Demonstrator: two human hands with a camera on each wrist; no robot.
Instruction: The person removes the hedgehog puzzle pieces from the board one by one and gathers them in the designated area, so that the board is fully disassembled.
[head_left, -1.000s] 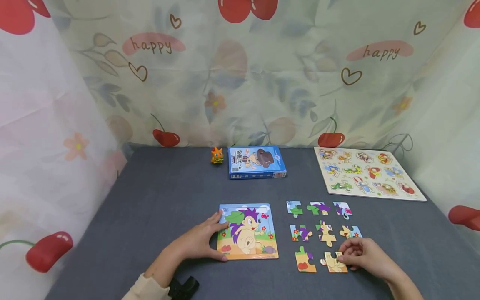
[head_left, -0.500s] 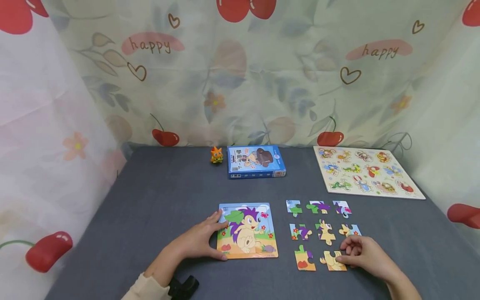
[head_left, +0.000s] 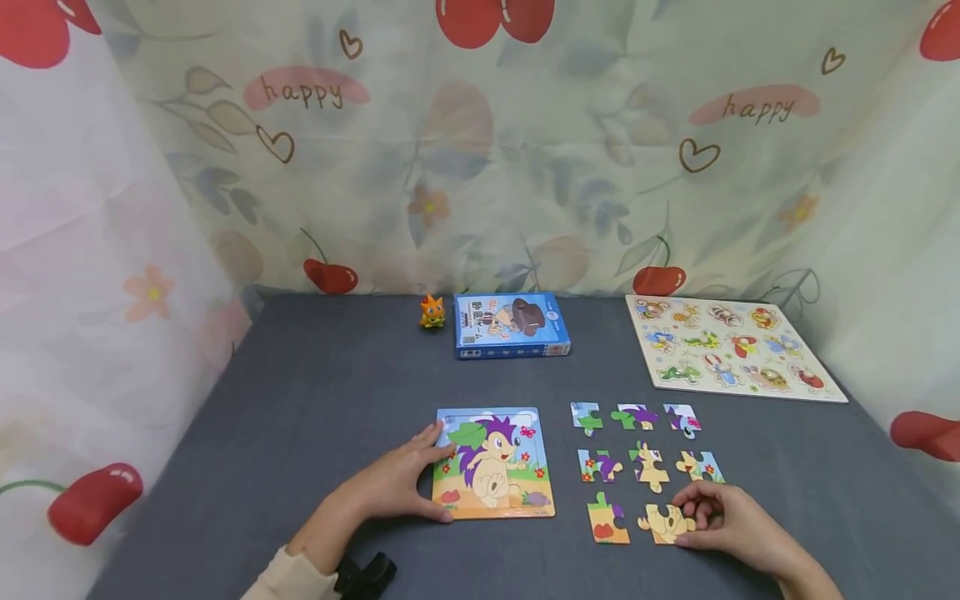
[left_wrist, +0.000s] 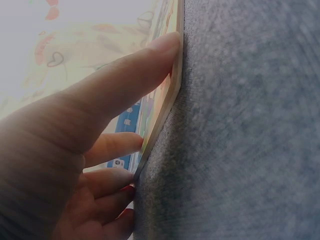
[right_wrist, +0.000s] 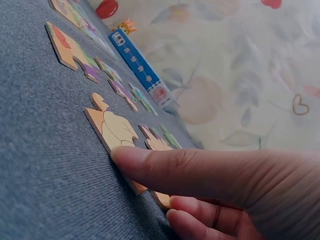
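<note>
My left hand [head_left: 405, 475] rests against the left side of a square hedgehog puzzle board [head_left: 495, 467], its fingers spread and fairly straight. In the left wrist view the thumb [left_wrist: 145, 62] lies on the board's edge. My right hand [head_left: 735, 525] pinches a cream-and-orange puzzle piece [head_left: 663, 525] in the lower row, which lies on the table. The right wrist view shows the thumb [right_wrist: 150, 162] on that piece's near edge and the other fingers curled beyond. To its left lies a puzzle piece with a red fruit [head_left: 606, 521]. Part of the table beneath the right hand is hidden.
Above the right hand lie loose pieces in rows, including a purple-and-green piece [head_left: 633, 415] and a cream piece [head_left: 649, 467]. Farther back stand a small orange figure [head_left: 432, 312] and a blue box [head_left: 512, 325]. A wooden insect board [head_left: 735, 346] lies at back right.
My right thumb has shifted down to the lower edge of the cream-and-orange puzzle piece, and the hand sits slightly lower. My left hand and the board stay in place.
</note>
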